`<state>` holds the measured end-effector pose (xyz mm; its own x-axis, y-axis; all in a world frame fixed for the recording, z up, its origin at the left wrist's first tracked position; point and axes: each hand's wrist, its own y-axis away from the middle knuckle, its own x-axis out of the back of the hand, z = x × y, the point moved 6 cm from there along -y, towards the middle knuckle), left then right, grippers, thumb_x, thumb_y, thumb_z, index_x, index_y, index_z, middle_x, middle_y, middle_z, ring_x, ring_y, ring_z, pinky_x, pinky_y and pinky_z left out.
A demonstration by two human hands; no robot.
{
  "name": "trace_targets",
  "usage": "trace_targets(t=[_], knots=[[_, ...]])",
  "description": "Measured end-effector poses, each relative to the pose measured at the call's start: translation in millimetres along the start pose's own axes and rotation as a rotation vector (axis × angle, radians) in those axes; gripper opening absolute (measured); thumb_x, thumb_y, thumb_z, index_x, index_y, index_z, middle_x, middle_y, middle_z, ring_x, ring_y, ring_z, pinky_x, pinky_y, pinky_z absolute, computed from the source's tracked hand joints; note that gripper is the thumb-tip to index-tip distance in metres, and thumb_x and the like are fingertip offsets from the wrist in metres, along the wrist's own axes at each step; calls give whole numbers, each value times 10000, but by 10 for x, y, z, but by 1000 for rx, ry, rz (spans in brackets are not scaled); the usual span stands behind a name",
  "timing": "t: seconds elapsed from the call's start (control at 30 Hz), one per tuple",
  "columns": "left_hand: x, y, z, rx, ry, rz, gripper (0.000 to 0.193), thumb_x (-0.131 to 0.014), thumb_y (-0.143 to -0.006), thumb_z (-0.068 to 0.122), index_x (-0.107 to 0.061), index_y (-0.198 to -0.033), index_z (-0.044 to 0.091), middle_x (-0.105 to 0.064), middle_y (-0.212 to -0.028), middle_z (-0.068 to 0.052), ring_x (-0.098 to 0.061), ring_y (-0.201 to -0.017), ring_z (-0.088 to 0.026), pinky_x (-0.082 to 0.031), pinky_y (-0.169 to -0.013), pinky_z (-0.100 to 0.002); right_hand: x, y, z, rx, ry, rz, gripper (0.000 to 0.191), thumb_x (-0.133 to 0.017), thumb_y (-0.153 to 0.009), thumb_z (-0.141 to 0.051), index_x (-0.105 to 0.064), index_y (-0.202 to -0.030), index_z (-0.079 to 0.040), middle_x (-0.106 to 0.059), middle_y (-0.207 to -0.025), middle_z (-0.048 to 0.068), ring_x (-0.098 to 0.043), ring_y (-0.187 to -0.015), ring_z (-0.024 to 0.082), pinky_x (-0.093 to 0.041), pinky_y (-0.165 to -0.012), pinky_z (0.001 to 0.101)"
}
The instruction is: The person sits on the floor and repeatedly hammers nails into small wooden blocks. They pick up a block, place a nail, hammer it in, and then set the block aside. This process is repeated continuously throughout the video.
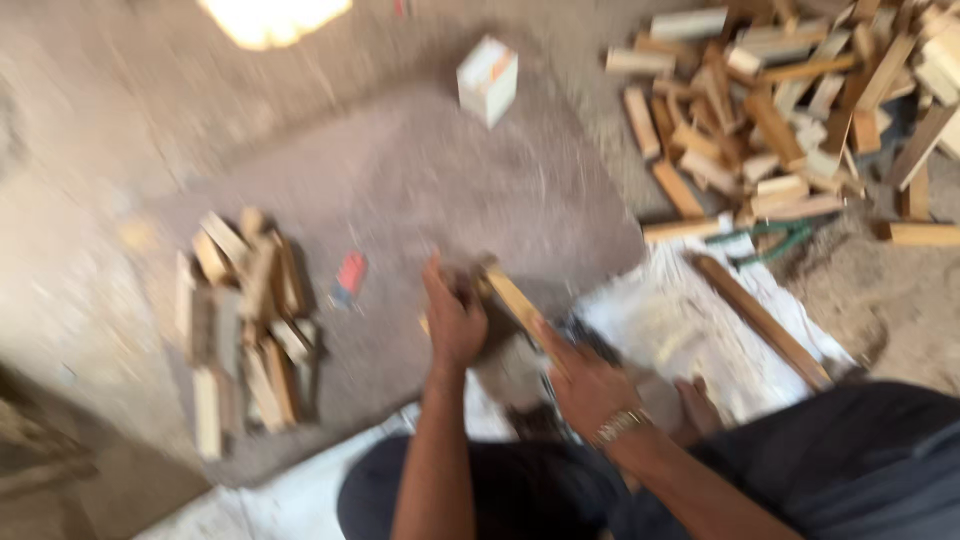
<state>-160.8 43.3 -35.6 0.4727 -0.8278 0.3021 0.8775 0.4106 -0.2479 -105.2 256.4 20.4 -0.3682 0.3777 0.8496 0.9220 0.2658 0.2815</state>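
Observation:
The picture is blurred by motion. My left hand [452, 318] is closed around the lower end of a short pale wood piece [510, 295] that slants up to the left of centre. My right hand [585, 385], with a metal watch on the wrist, sits just right of it, fingers bent near the same wood piece; whether it grips it I cannot tell. Both hands hover above a dark block [510, 365] between my knees. My legs in dark trousers fill the bottom edge.
A small stack of cut wood pieces [245, 320] lies to the left on a grey mat [420, 190]. A big heap of wood offcuts [790, 110] fills the top right. A white box [488, 78] stands at the top; a long stick [760, 320] lies on white sacking.

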Motion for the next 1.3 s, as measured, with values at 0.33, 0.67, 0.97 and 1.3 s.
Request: trace_targets(t=[0.33,0.67,0.97,1.3], knots=[[93,-191,69,86,-57,-97,519,-658,-805,2,-589,-1315,65,-671,-1039,-128,-634,-967,-330,-510,-859,-430,-392,42,636,-22,-975,-20,885,-806,-855,-101,-302,-1579,-177,-608,-1314,194,-608,-1124,276,-507,-904,385],[-66,-203,45,431,-364,-61,322,-717,-822,121,-718,-1144,99,-731,-1099,-83,-697,-970,-222,-561,-844,-360,-493,13,539,-330,-1439,-160,897,-773,-832,-59,-335,-1597,-226,-630,-729,102,-550,-516,147,-455,-498,292],[-1677,-275,1477,266,696,-408,725,-825,-824,238,-497,-1426,1,-616,-1282,-143,-676,-1090,-223,-585,-772,-370,-358,140,448,-402,-1275,-271,867,-690,-893,-128,-243,-1614,-306,-579,-711,84,-507,-472,160,-444,-408,330],[1247,80,6,141,-285,70,269,-800,-746,91,-724,-1000,50,-739,-993,-133,-708,-896,-274,-566,-795,-377,-588,224,621,-425,-1340,-285,877,-640,-881,-112,-227,-1622,-335,-538,-695,66,-476,-450,137,-425,-352,332]])
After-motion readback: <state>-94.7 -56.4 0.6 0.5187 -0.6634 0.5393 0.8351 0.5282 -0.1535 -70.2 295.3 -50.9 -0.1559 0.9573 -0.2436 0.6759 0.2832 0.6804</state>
